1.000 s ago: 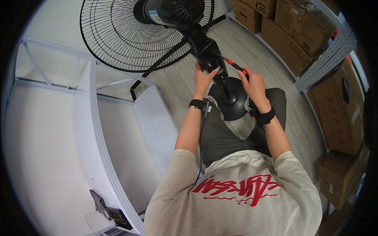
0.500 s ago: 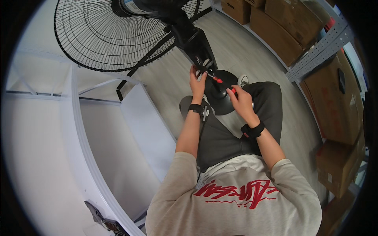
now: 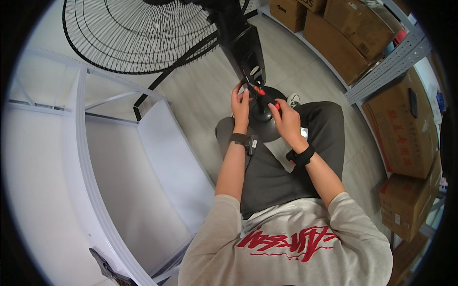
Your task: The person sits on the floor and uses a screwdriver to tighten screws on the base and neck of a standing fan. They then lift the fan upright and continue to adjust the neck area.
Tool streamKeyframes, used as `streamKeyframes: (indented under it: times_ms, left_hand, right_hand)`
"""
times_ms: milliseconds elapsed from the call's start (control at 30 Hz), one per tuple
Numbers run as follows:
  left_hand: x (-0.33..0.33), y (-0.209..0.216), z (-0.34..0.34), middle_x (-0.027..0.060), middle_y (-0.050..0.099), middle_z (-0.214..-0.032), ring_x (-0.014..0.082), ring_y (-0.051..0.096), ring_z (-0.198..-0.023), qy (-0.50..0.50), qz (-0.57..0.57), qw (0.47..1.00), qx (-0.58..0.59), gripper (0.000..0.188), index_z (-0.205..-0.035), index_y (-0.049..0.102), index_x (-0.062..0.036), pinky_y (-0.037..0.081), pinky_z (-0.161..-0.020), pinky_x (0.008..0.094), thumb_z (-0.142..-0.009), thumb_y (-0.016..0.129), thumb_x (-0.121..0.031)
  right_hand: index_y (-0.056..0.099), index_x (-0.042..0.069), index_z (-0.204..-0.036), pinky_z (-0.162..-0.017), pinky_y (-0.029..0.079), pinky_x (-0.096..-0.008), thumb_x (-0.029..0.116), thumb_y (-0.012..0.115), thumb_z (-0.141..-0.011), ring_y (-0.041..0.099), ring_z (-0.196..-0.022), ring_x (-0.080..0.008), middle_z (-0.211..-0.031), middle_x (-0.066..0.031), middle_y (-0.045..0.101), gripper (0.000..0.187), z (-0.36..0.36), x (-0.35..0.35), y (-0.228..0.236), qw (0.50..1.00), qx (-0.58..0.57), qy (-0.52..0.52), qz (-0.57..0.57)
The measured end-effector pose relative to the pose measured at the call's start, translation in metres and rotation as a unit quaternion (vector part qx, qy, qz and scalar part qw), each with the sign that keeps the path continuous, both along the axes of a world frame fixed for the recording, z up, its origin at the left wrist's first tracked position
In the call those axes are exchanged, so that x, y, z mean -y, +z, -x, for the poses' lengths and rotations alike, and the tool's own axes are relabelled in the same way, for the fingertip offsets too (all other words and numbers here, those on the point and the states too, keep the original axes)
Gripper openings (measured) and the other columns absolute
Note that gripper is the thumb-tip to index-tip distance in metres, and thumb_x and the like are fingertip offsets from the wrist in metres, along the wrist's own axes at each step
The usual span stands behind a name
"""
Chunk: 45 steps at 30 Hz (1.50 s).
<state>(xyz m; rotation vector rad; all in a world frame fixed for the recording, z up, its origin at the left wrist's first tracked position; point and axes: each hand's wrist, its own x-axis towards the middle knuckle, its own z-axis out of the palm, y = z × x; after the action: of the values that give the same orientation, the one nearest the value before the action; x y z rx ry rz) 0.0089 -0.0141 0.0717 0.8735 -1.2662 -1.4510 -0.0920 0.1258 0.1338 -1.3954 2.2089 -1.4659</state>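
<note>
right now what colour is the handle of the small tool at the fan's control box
Red, with a black tip; the small tool's handle shows best in the head view.

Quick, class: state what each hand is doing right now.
Left hand: fingers curled at the fan's black control box; grip cannot be told.
Right hand: closed on a red-handled tool.
</note>
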Motion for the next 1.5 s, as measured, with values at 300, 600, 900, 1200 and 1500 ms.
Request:
streamKeyframes:
  times_ms: [300,600,900,1200,1500]
  left_hand:
    - [0.004,-0.014,0.006,0.011,0.059,-0.119,0.0133,0.063,-0.091,0.01,-0.066,0.997,-0.027,0.038,-0.127,0.052,-0.0017,0.053,-0.069,0.0246,-0.099,0.064,-0.025]
    - [0.008,-0.022,0.014,0.0119,0.037,-0.136,0.0129,0.064,-0.084,0.009,-0.018,0.999,-0.039,0.024,-0.102,0.06,-0.0022,0.055,-0.07,0.0251,-0.098,0.065,-0.025]
    - [0.008,-0.019,0.014,0.0113,0.036,-0.137,0.0112,0.063,-0.083,0.01,-0.025,0.999,-0.034,0.021,-0.1,0.062,-0.0031,0.056,-0.071,0.0255,-0.098,0.064,-0.024]
    - [0.008,-0.018,0.016,0.0106,0.036,-0.144,0.0107,0.063,-0.085,-0.007,-0.029,0.998,-0.05,0.022,-0.1,0.062,-0.0019,0.056,-0.071,0.0252,-0.099,0.063,-0.023]
    - [0.007,-0.019,0.015,0.0096,0.036,-0.149,0.0099,0.063,-0.088,-0.017,-0.019,0.999,-0.039,0.024,-0.097,0.066,-0.002,0.055,-0.072,0.0248,-0.101,0.06,-0.025]
  right_hand:
    - [0.066,0.005,-0.113,-0.059,0.051,-0.0381,0.025,0.07,-0.092,0.067,-0.068,-0.0337,-0.079,-0.0165,0.067,0.03,-0.005,0.001,-0.015,0.993,-0.12,-0.003,-0.004]
    - [0.065,0.004,-0.117,-0.062,0.053,-0.0408,0.027,0.066,-0.094,0.068,-0.074,-0.036,-0.083,-0.0169,0.069,0.032,0.005,0.002,-0.001,0.99,0.104,0.048,-0.077]
    - [0.065,0.004,-0.116,-0.062,0.053,-0.0402,0.025,0.068,-0.093,0.068,-0.073,-0.0348,-0.084,-0.0165,0.069,0.032,0.012,0.003,0.009,0.994,-0.072,0.045,-0.071]
    - [0.067,0.001,-0.114,-0.061,0.053,-0.0388,0.026,0.069,-0.093,0.069,-0.071,-0.0335,-0.083,-0.0166,0.07,0.034,0.011,0.003,0.001,0.994,-0.091,0.029,-0.057]
    - [0.067,0.002,-0.109,-0.059,0.052,-0.0407,0.033,0.062,-0.096,0.067,-0.066,-0.0353,-0.073,-0.0156,0.069,0.034,0.011,0.008,0.007,0.993,-0.081,0.03,-0.083]
